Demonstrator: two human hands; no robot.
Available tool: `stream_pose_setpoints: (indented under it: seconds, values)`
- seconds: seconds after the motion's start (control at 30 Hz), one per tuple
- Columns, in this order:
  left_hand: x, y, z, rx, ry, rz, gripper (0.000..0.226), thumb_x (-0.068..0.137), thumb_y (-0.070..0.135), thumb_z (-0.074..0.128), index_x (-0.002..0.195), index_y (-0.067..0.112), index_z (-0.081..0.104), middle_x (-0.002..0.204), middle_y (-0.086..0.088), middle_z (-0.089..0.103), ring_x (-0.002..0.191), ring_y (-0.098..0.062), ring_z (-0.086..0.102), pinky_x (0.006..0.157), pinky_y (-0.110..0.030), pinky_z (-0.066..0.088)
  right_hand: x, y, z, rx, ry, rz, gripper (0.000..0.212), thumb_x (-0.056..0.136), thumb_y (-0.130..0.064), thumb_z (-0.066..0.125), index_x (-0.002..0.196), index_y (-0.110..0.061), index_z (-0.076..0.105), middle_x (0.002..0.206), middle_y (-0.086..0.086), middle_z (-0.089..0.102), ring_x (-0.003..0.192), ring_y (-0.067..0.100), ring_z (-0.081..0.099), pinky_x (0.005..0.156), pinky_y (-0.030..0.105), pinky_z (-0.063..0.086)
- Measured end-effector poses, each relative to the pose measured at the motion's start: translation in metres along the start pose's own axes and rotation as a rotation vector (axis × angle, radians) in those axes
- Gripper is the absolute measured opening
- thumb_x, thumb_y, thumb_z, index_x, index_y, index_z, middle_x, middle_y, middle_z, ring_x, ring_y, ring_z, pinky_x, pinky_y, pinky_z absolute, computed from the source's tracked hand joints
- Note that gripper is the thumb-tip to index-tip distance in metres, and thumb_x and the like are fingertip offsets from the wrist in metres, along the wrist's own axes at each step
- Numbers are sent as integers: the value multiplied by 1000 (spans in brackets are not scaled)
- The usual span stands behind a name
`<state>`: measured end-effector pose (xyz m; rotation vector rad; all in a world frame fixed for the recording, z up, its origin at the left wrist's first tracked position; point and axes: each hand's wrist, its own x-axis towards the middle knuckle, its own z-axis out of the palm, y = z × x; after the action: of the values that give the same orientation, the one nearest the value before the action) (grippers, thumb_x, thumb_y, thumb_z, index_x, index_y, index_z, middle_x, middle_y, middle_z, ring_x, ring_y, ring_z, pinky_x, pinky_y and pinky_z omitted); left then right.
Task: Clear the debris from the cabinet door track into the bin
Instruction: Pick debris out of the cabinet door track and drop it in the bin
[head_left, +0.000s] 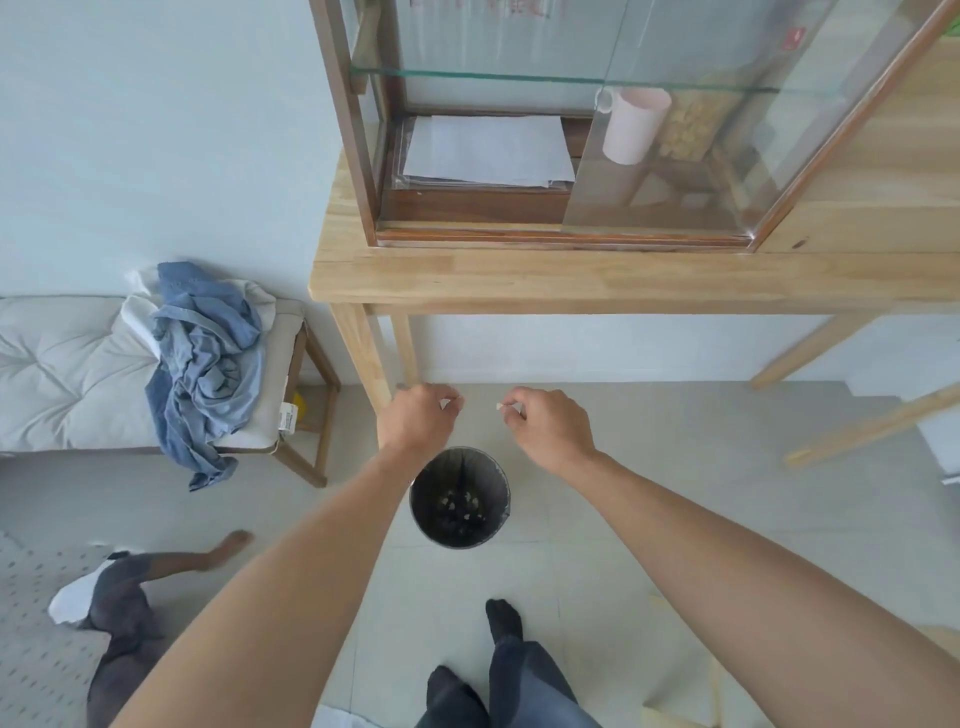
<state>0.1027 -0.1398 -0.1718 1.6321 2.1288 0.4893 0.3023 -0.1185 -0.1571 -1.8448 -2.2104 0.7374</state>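
Observation:
A small black bin (460, 499) stands on the floor below the table, with pale scraps lying in its bottom. My left hand (418, 418) hovers just beyond the bin's far left rim, fingers pinched on a small white scrap (445, 404). My right hand (550, 423) is to the bin's far right, pinching another white scrap (501, 407). The glass cabinet (571, 130) sits on the wooden table (519, 283); its door track (561, 238) runs along the bottom front, with a sliding glass door pushed to the right.
A cushioned bench (67, 374) with blue crumpled clothes (205, 358) stands at left. A dark dog (124, 613) moves at lower left on a mat. My socked feet (504, 621) are just behind the bin. Table legs (363, 353) and slanted wooden bars (857, 426) flank the floor space.

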Motion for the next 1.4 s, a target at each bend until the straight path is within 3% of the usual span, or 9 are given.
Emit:
stream_pose_setpoints:
  seconds: [0.13, 0.27, 0.43, 0.6, 0.83, 1.03, 1.17, 1.3, 1.4]
  values:
    - [1, -22, 31, 26, -53, -73, 23, 104, 44, 59, 112, 40, 80, 104, 9, 77, 78, -13, 59, 66, -29, 50, 8, 14, 32, -8, -75, 14, 25, 107, -39, 57, 116, -31, 79, 109, -7, 83, 98, 25, 75, 74, 31, 47]
    - [1, -39, 56, 43, -126, -152, 22, 104, 44, 59, 113, 41, 78, 105, 6, 77, 88, -22, 70, 76, -37, 62, 16, 27, 59, -9, -154, 22, 24, 106, -41, 60, 115, -31, 79, 100, -6, 82, 97, 24, 75, 78, 33, 54]
    - [4, -46, 70, 71, -167, -200, 33, 103, 46, 58, 132, 38, 69, 111, 2, 76, 99, -27, 71, 79, -38, 57, 29, 42, 75, -7, -232, 58, 34, 104, -42, 60, 134, -27, 70, 101, 1, 79, 101, 30, 73, 90, 41, 59]
    - [7, -43, 60, 107, -198, -207, 38, 104, 46, 57, 140, 36, 65, 122, -1, 75, 107, -28, 70, 86, -41, 60, 33, 49, 68, 17, -213, 102, 43, 105, -45, 59, 145, -29, 65, 102, -2, 80, 105, 28, 74, 93, 38, 58]
    - [5, -18, 23, 74, -142, -168, 40, 106, 46, 58, 143, 33, 63, 128, -1, 73, 109, -27, 72, 89, -43, 62, 35, 42, 32, 34, -124, 103, 45, 105, -45, 59, 145, -26, 65, 99, -7, 77, 99, 24, 74, 84, 34, 55]
    - [4, 7, -34, 130, -50, -62, 44, 106, 48, 55, 147, 33, 60, 123, 0, 75, 106, -25, 72, 86, -41, 59, 21, 18, -18, 58, -32, 78, 45, 105, -46, 58, 146, -28, 64, 81, -19, 65, 86, 18, 67, 78, 32, 47]
    - [8, 31, -77, 140, 7, -15, 45, 106, 50, 53, 148, 35, 57, 123, -1, 75, 108, -25, 70, 87, -42, 60, 14, -4, -66, 73, 51, 58, 47, 105, -51, 56, 146, -29, 64, 91, -15, 71, 103, 22, 73, 83, 35, 51]
    - [14, 55, -110, 143, 87, 68, 43, 104, 47, 57, 144, 32, 62, 121, 3, 74, 111, -25, 67, 75, -36, 50, 11, -22, -113, 86, 141, 42, 47, 106, -48, 56, 147, -27, 63, 99, -7, 78, 108, 26, 71, 87, 38, 55]
    - [18, 71, -132, 145, 118, 98, 44, 103, 48, 57, 145, 34, 61, 118, 2, 76, 113, -28, 66, 81, -39, 53, 9, -33, -143, 98, 196, 27, 46, 106, -44, 58, 147, -26, 64, 109, -3, 78, 116, 29, 69, 94, 41, 57]
